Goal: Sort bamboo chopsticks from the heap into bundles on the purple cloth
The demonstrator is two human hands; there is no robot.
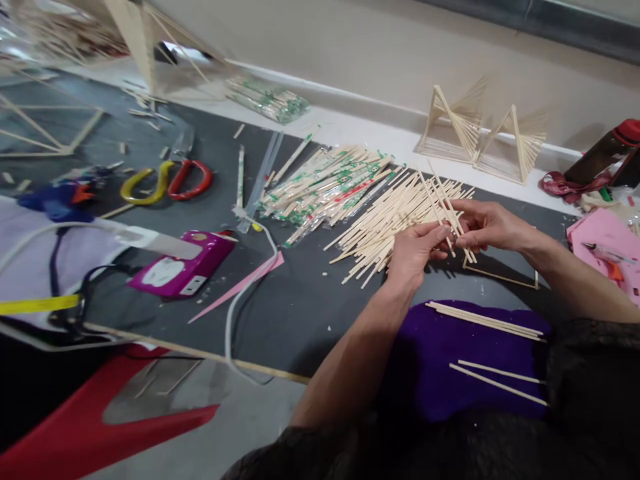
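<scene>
My left forearm reaches up from the bottom of the view and my right one comes in from the right side, so that my left hand [417,250] and right hand [487,227] meet over the near right edge of a loose pile of sticks [385,220]. My fingers are drawn in narrow on both hands, pinching a few thin held sticks [443,200]; how many each hand grips, I can't tell. These slant between my fingertips, their upper ends rising over the pile and their lower ends poking out just below my fingers. Nearer my body, more sticks lie in two groups on a purple cloth [430,353]. A thin stick frame [500,275] lies flat on the dark tabletop [295,293], just beyond the cloth. Left of the pile I have wrapped chopsticks [325,190], then scissors [167,181] with one yellow and one red handle, a magenta power block [183,265] and a blue tool [63,197]. Against the pale wall [350,60] stand two fanned stick models [453,127], and a dark bottle [603,157] with a red lid is off to my right, near some pink paper [600,240]. Grey floor [250,413] shows below the table edge.
</scene>
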